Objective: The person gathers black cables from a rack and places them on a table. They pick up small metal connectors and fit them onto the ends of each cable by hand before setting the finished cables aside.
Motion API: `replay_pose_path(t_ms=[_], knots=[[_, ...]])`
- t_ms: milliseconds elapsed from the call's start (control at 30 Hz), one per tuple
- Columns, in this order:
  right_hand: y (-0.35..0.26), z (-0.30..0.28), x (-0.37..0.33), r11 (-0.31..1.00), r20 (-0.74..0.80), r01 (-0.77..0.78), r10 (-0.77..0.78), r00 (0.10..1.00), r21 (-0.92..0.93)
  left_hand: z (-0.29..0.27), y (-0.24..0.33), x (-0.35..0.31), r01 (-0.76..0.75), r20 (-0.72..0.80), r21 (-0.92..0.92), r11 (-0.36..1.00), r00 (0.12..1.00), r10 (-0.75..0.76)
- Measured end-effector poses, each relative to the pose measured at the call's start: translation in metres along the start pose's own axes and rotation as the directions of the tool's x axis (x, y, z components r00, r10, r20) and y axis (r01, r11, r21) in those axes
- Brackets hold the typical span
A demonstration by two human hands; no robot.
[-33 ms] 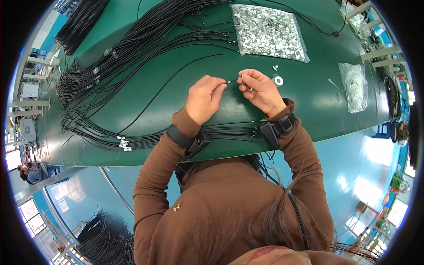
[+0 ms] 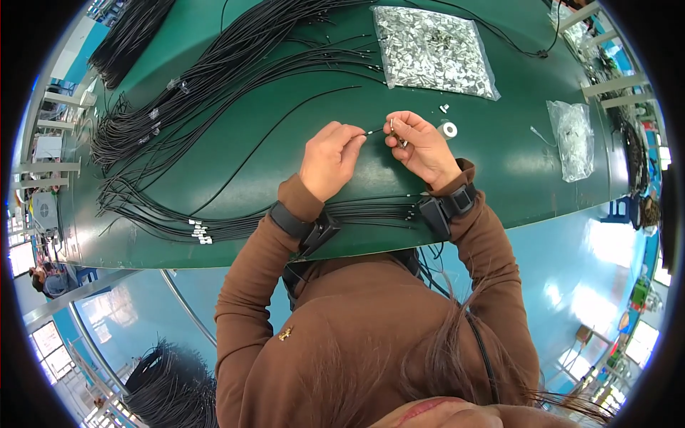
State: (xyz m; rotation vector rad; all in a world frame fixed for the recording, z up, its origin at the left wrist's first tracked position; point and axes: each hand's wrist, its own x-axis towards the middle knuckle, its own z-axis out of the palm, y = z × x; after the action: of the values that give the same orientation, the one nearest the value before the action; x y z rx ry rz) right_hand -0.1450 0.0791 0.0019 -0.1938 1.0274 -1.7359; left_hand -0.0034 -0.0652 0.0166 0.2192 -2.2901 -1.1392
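Note:
Over the green table, my left hand (image 2: 331, 158) pinches a thin black cable (image 2: 374, 131) close to its end, which points toward the right hand. My right hand (image 2: 421, 146) is closed on small shiny metal pieces (image 2: 392, 125); some stick out between thumb and forefinger, others lie under the curled fingers. Their exact kind is too small to make out. Just right of these fingers lies a white ring-shaped roll (image 2: 448, 130). A small loose white-and-metal part (image 2: 444, 109) sits beyond it.
A clear bag of many small silvery parts (image 2: 437, 53) lies at the far side, another clear bag (image 2: 572, 141) at the right. Long black cable bundles (image 2: 207, 75) cover the left. More cables (image 2: 357, 212) with white tags (image 2: 200, 232) run along the near edge of the green table (image 2: 499, 185).

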Motion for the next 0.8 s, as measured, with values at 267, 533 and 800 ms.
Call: replay_pose_path(t_ms=[267, 533, 800], knots=[[0.012, -0.003, -0.006, 0.986, 0.029, 0.008, -0.014, 0.999, 0.168, 0.004, 0.003, -0.004, -0.013, 0.010, -0.004, 1.000, 1.000, 0.013], [0.013, 0.001, -0.013, 0.981, 0.040, 0.003, -0.011, 0.999, 0.195, 0.006, 0.002, -0.005, -0.026, -0.019, 0.007, 1.000, 0.999, 0.027], [0.010, 0.012, -0.014, 0.993, -0.049, 0.118, -0.119, 0.992, -0.017, 0.001, 0.005, 0.005, -0.119, -0.008, 0.067, 0.991, 0.993, 0.120]])
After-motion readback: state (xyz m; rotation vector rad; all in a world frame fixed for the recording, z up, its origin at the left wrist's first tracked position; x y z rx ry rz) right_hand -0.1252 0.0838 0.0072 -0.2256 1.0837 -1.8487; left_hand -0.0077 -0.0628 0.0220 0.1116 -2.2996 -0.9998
